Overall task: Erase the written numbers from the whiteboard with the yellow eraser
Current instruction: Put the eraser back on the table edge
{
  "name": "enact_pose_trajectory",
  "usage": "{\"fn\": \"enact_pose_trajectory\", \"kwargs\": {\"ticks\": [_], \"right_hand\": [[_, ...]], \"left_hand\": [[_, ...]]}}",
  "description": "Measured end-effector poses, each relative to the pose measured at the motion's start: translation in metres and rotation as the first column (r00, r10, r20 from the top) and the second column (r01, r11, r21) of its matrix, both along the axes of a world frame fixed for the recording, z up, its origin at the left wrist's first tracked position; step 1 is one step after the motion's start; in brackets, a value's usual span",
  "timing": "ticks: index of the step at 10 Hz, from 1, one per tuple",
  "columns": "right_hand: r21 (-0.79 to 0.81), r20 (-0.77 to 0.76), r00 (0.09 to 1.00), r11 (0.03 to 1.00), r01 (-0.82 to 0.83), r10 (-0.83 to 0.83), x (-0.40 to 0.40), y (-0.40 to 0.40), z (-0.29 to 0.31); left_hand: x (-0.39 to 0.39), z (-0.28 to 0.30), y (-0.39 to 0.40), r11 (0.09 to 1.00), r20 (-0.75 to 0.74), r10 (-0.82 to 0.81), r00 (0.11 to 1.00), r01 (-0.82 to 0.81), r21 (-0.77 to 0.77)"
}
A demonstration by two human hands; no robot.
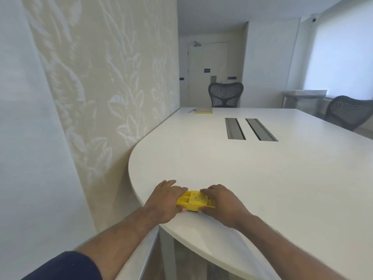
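We see the yellow eraser [195,200] lying flat on the white worktop [262,178], close to its rounded near edge; its long axis runs roughly left to right, across our reach, tilted a little. Both hands are on it, one at each end: the left hand [164,199] covers the left end with fingers [169,183] stretched over the top and thumb tucked at the near side; the right hand [222,201] curls over the right end, thumb at the near edge, so each pinches the eraser between fingers and thumb. Neither hand looks nearer; the eraser sits between them. It looks like hard moulded plastic, blocky and ribbed, with a printed label on top and a darker strip underneath, probably the felt. The worktop is smooth and matt. No whiteboard with numbers is plainly visible; the pale panel [30,118] at our left may be it; we judge the eraser must be lifted and carried that way.
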State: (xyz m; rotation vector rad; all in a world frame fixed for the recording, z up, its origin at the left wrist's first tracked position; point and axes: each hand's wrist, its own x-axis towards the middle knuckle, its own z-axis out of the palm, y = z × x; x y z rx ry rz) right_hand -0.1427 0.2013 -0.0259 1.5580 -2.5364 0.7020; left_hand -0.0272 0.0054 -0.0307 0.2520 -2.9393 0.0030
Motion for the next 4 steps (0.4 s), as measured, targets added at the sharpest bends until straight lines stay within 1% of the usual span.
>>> {"fn": "enact_pose_trajectory", "kwargs": {"ticks": [1, 3, 4], "right_hand": [[0.05, 0.034, 0.999, 0.998, 0.038, -0.04, 0.003, 0.014, -0.012], [0.049, 0.067, 0.996, 0.997, 0.063, -0.066, 0.008, 0.02, -0.012], [0.025, 0.054, 0.996, 0.997, 0.072, -0.073, 0.007, 0.019, -0.008]], "left_hand": [[-0.007, -0.013, 0.008, 0.999, 0.075, -0.029, 0.997, 0.026, 0.046], [-0.004, -0.013, 0.011, 0.981, 0.114, -0.045, 0.992, 0.022, 0.193], [0.002, -0.006, 0.008, 0.977, 0.134, -0.071, 0.988, 0.042, 0.209]]}}
